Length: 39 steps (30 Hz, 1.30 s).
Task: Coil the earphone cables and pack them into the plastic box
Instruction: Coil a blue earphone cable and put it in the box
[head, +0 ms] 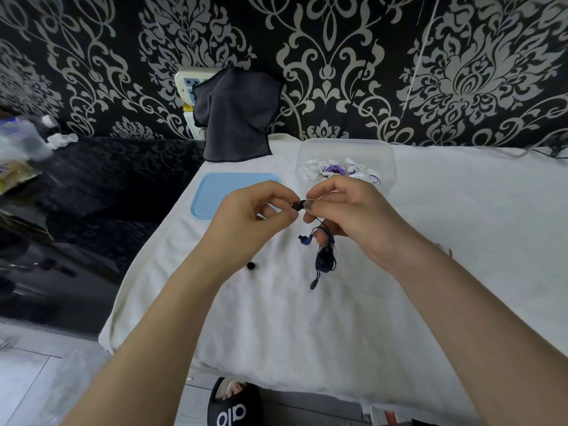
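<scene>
Pinching a dark earphone (299,205), both hands' fingers (287,210) hide the plastic box (345,149) beside the blue lid (212,192).

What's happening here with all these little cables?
A person is tidying earphones. Both hands are raised over a white towel: the left hand and right hand pinch a dark earbud between them, while a coiled dark blue cable hangs from the right hand. Behind, a clear plastic box already holds white and purple earphones. Its blue lid lies beside it, and a small black tip lies loose on the towel.

Bare forearms, no sleeves; black slipper (234,404) with white lettering.
</scene>
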{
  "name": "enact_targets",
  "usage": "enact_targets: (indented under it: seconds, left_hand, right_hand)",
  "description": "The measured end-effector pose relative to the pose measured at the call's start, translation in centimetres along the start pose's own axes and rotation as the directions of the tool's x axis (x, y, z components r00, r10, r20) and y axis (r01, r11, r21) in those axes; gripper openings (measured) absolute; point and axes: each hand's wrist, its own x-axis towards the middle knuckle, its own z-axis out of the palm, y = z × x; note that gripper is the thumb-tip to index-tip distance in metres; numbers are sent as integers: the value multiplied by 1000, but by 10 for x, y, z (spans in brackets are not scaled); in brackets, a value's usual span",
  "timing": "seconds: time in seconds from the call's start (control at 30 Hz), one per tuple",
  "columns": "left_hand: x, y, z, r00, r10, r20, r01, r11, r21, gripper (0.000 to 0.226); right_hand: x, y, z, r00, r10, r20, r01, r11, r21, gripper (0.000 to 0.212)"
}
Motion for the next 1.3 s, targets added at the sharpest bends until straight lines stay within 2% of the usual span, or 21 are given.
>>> enact_targets:
  seconds: [0.3,0.63,0.93,1.13,1.3]
  left_hand:
    - [0,4,-3,1000,30,-3,-30,998,-52,15]
    - [1,7,-4,999,36,31,-34,997,-64,13]
    - [2,8,-6,997,-49,67,65,964,-257,15]
    - [5,6,-9,995,-42,92,71,937,-341,16]
    - [4,7,-11,990,-23,138,76,917,-392,12]
  right_hand:
    - [-1,-5,-1,998,53,31,-56,991,119,6]
    - [-1,-6,-1,997,67,44,-71,990,118,4]
    - [-3,-9,-2,996,39,82,-48,992,115,4]
    - [-3,-10,-3,995,59,86,-71,986,149,13]
    - [-4,-13,-2,989,99,109,-122,967,222,6]
